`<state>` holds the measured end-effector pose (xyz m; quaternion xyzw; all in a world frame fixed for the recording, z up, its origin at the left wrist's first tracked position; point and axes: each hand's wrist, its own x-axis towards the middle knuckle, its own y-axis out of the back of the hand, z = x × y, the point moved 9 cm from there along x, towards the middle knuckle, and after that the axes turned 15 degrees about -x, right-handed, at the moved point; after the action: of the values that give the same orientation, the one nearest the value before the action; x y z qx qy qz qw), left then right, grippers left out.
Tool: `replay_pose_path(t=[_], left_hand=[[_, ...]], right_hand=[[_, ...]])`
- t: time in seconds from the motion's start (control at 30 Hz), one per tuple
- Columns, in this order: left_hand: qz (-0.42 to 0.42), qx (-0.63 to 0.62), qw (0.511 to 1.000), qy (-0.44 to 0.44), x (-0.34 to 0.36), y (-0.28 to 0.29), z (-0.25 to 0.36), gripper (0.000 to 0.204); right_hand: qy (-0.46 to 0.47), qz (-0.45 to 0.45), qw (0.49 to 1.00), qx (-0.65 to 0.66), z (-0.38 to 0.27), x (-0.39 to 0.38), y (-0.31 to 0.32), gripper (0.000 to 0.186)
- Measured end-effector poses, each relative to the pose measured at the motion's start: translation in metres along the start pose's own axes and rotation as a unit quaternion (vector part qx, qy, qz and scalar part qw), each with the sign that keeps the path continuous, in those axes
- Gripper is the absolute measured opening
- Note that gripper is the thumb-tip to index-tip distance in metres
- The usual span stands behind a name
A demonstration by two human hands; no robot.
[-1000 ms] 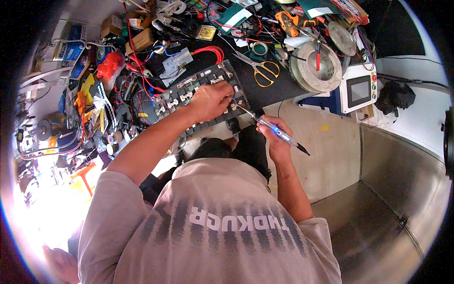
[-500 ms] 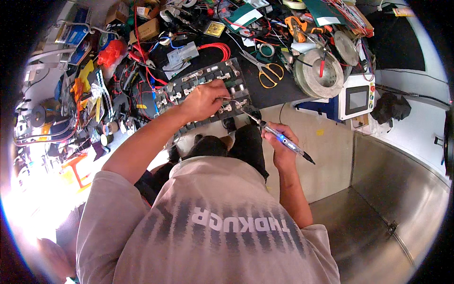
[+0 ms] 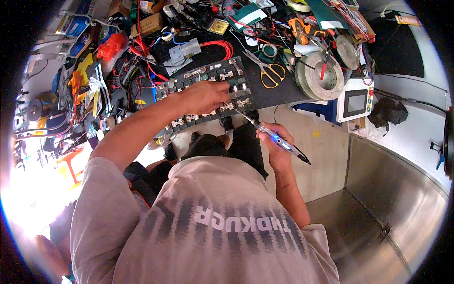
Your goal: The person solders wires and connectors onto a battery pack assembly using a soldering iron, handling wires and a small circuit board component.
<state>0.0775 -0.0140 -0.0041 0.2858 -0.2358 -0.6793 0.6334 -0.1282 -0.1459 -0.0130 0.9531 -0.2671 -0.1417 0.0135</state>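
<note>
A black board (image 3: 195, 81) with rows of metal clips lies at the front edge of the dark workbench. Over its right part, my left hand (image 3: 206, 97) has its fingers pinched together, with a thin wire seeming to come from the fingertips. My right hand (image 3: 276, 139) grips a soldering iron (image 3: 285, 144) by its clear, blue-lit handle. The iron's metal tip slants up and left to the lower right clips of the board, close to my left fingertips. Whether the tip touches a clip is too small to tell.
Yellow-handled scissors (image 3: 270, 75) lie right of the board, beside a metal spool (image 3: 318, 78). A blue and white machine (image 3: 354, 102) with a screen stands at the right. Tangled cables, tools and red wires (image 3: 226, 46) crowd the back and left. Another person's arm (image 3: 52, 253) shows lower left.
My right hand and the soldering iron have shifted slightly left. My left forearm has dropped a little toward the lower left, and its fingers stay over the same part of the board.
</note>
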Motion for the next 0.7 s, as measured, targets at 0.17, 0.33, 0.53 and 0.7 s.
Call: replay_pose_path(t=[0.17, 0.33, 0.53, 0.7], left_hand=[[-0.015, 0.024, 0.999, -0.018, 0.009, 0.000, 0.004, 0.015], [-0.091, 0.055, 0.994, 0.010, 0.014, -0.014, -0.006, 0.019], [-0.065, 0.097, 0.993, -0.023, 0.015, -0.012, 0.000, 0.023], [-0.063, 0.080, 0.995, -0.023, 0.013, -0.014, -0.005, 0.023]], right_hand=[[-0.003, -0.006, 1.000, -0.014, 0.008, -0.002, -0.004, 0.027], [0.009, -0.004, 1.000, -0.024, 0.011, -0.004, -0.011, 0.026], [0.012, -0.012, 0.999, -0.041, 0.014, -0.001, -0.021, 0.025], [0.021, -0.005, 1.000, -0.017, 0.013, 0.002, -0.032, 0.024]])
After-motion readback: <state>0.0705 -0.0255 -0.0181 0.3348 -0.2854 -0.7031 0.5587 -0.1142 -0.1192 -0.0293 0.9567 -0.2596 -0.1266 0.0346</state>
